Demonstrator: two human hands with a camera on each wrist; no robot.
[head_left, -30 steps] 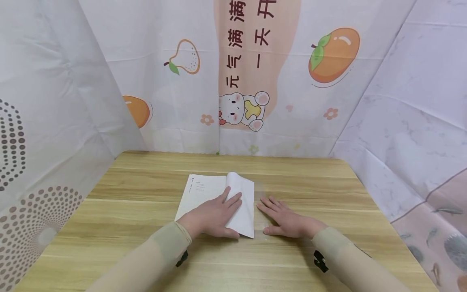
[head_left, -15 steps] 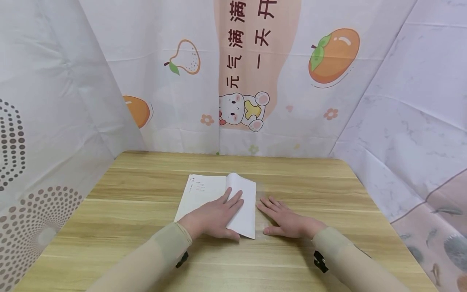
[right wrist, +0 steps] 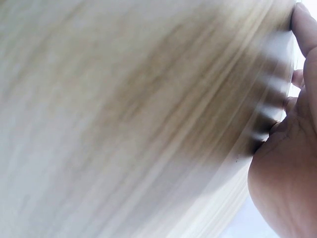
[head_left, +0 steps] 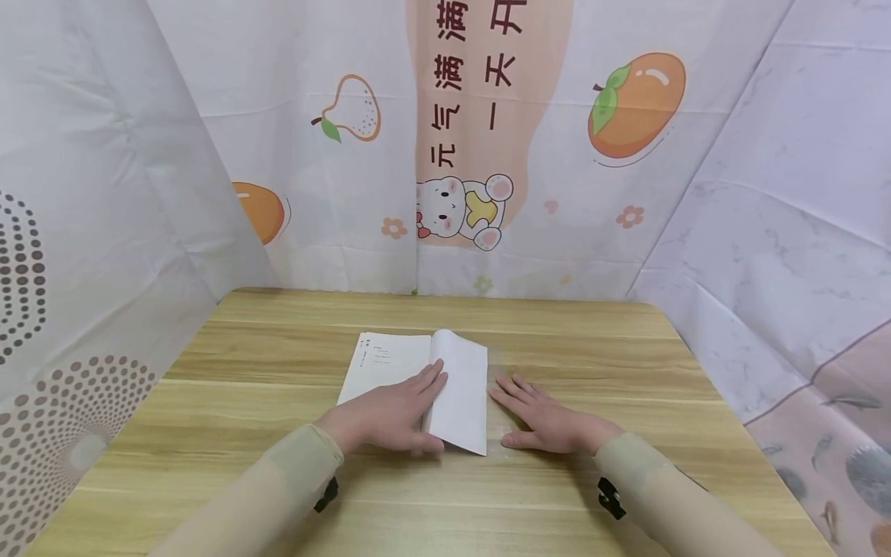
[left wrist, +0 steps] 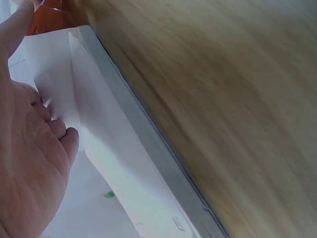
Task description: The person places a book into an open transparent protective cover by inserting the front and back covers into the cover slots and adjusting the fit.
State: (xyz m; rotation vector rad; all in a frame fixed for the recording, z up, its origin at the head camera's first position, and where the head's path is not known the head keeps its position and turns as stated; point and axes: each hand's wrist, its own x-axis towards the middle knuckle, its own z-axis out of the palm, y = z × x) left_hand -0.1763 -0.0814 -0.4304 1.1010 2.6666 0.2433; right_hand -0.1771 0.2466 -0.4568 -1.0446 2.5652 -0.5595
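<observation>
An open book [head_left: 379, 363] lies on the wooden table, its left page printed with small text near the top. A blank white sheet [head_left: 462, 394] curves up from the fold and slants over the right side. My left hand [head_left: 393, 411] reaches across the left page, fingers fairly straight, with fingertips at the fold beside the sheet. In the left wrist view the left hand [left wrist: 34, 153] is close over the white pages, and the book's thick edge [left wrist: 133, 119] shows. My right hand [head_left: 546, 418] rests on the table to the right of the book, fingers spread, holding nothing.
A faint clear film [head_left: 496, 437] shows along the book's right edge. The wooden table [head_left: 445, 510] extends on all sides of the book. A printed curtain [head_left: 557, 263] hangs behind the table's far edge, with more cloth at left and right.
My left hand has slid left from the middle of the white sheet toward the fold, uncovering more of it. The sheet's right edge shifted slightly right earlier. The right hand has stayed still.
</observation>
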